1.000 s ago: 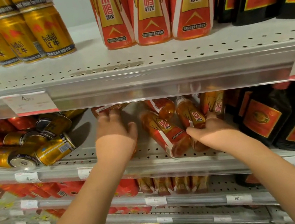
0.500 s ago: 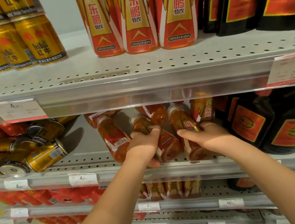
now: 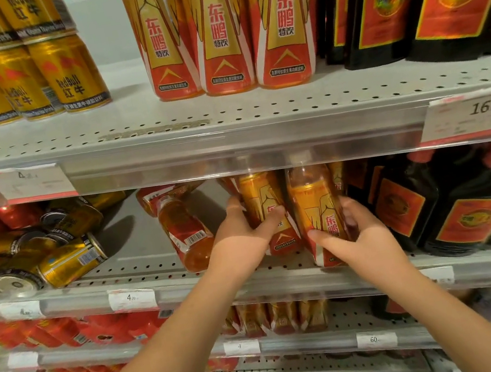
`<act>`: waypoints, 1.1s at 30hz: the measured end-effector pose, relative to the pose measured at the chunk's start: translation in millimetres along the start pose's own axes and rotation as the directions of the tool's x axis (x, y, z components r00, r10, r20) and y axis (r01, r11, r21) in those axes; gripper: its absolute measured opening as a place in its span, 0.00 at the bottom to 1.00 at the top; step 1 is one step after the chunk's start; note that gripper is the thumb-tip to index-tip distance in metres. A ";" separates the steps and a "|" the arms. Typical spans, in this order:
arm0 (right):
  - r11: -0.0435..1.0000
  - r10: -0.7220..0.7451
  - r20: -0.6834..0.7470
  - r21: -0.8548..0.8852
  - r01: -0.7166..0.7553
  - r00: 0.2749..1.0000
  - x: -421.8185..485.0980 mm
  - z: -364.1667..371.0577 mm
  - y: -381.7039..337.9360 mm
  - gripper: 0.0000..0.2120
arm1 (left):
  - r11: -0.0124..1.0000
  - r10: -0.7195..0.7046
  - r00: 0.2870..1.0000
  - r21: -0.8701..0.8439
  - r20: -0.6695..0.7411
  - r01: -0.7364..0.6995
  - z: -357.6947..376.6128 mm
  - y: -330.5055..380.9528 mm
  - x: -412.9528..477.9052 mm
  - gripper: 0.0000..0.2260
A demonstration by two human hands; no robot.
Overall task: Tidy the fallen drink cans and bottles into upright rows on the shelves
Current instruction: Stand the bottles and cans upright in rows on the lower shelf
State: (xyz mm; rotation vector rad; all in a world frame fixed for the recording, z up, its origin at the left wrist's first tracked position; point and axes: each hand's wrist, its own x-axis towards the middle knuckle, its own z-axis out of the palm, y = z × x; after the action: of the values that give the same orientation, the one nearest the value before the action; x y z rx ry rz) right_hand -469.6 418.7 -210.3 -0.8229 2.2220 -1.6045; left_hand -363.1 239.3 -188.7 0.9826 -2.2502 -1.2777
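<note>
Head view: left hand and right hand each wrapped fingers round an upright plastic bottle on the middle shelf. Looked full, heavyish, slick; mid-label grip seemed safest.

I see two orange-and-gold bottles standing upright side by side on the middle shelf: the left bottle and the right bottle. A third orange bottle lies on its side to their left. Further left, gold cans lie toppled in a heap.
</note>
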 end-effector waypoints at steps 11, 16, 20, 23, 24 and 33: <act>0.993 -0.041 -0.070 -0.115 0.033 0.997 -25.0 -19.1 11.0 0.28 | 0.976 0.169 0.976 0.115 0.136 -0.185 23.3 8.9 12.0 0.30; 0.991 -0.023 -0.152 -0.137 0.002 0.988 -28.3 -5.5 8.6 0.26 | 0.966 0.196 0.973 0.145 0.123 -0.213 14.5 3.5 20.1 0.29; 0.984 0.015 -0.238 -0.168 -0.056 0.971 -20.3 8.5 7.6 0.27 | 0.955 0.199 0.970 0.192 0.142 -0.224 -0.7 -1.0 30.2 0.28; 0.981 0.043 -0.316 -0.165 -0.099 0.948 -11.1 19.4 9.7 0.30 | 0.942 0.221 0.956 0.210 0.195 -0.261 -7.4 -5.0 36.9 0.30; 0.980 0.050 -0.334 -0.164 -0.110 0.941 -8.9 22.7 9.9 0.31 | 0.939 0.229 0.951 0.211 0.210 -0.272 -8.8 -6.1 38.7 0.31; 0.965 0.089 -0.383 -0.197 -0.175 0.920 -2.1 22.8 9.6 0.37 | 0.933 0.260 0.872 0.126 0.414 -0.338 -7.8 -4.2 43.9 0.30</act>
State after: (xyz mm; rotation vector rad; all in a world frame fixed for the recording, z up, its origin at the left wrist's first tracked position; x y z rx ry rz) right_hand -458.5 404.4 -227.3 -0.4287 2.7009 -1.5637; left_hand -386.9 201.5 -189.0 0.4234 -2.7439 -1.2119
